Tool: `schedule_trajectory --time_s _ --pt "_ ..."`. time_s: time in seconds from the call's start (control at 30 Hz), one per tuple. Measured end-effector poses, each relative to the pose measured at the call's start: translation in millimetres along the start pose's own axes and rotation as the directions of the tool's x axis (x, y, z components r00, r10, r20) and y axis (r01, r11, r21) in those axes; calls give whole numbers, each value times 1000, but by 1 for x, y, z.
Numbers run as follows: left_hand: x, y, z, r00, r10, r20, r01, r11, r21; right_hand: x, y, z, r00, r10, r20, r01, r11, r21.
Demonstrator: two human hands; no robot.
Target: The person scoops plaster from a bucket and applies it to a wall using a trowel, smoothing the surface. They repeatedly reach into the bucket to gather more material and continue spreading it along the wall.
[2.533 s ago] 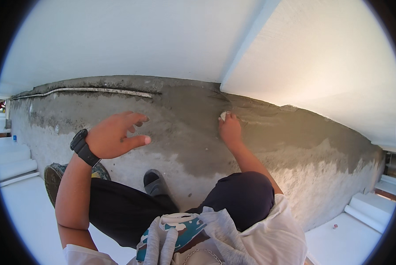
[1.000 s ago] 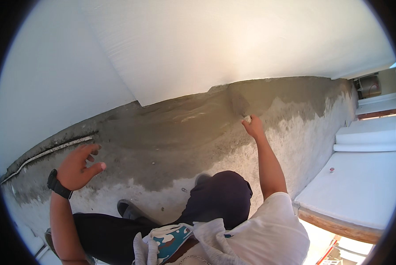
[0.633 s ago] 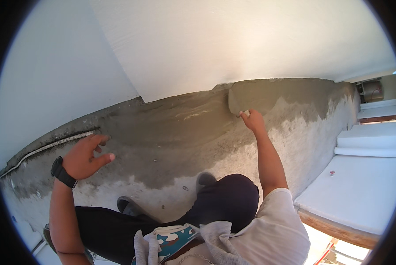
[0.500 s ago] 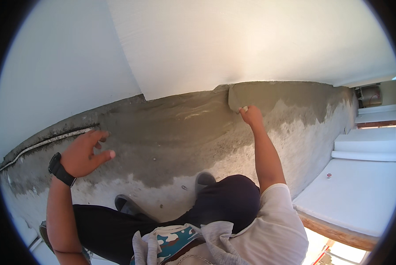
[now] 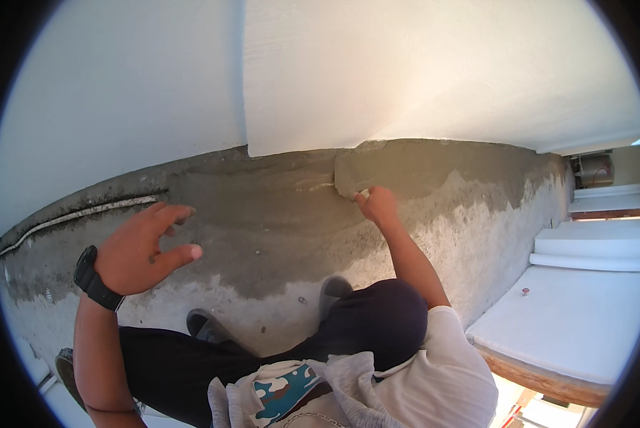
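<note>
Against the grey cement band [image 5: 277, 214] under the white wall [image 5: 405, 78]: right hand [image 5: 378, 205] clenched around a small pale sponge [image 5: 363, 193], probably soft and light, best pinched across its sides. Left hand [image 5: 143, 246] spread empty, wristwatch [image 5: 95, 278] below.

The wall band [image 5: 277, 214] is grey cement render, matt and rough, darker where damp and paler, grainy and mottled lower down. The patch [image 5: 405, 167] above the right hand [image 5: 380, 207] is smoother and more even (trowelled flat). The upper wall panels [image 5: 405, 71] are white, matt and smooth. The wristwatch [image 5: 95, 278] on the left hand [image 5: 141, 250] is black, matt plastic or rubber. The trousers [image 5: 177, 364] are dark matt cloth; the shirt [image 5: 434, 378] is pale soft cloth. The ledge [image 5: 570, 328] is white and smooth, with a raw wood edge.
</note>
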State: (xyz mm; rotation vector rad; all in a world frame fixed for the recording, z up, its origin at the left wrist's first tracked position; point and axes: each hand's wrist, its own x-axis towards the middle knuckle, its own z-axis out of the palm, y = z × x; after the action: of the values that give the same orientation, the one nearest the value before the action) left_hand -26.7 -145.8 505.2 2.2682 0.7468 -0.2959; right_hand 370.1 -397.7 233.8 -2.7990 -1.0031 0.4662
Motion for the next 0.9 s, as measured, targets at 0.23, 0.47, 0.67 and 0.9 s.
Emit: schedule_trajectory --time_s 0.23,0.47,0.67,0.9 --pt "-6 -5 -1 1000 -8 5 8 1000 14 -19 -82 9 990 -47 133 36 996 84" --pt "-16 -15 -2 998 -61 -2 61 998 -24 -34 -150 26 948 -227 223 197 969 147" --pt "-21 -30 -2 998 -55 -4 55 998 -30 -49 -191 39 881 -440 171 418 896 151" --pt "-22 -17 -4 999 -39 -22 38 999 -28 -41 -30 -17 990 -126 65 135 977 -164"
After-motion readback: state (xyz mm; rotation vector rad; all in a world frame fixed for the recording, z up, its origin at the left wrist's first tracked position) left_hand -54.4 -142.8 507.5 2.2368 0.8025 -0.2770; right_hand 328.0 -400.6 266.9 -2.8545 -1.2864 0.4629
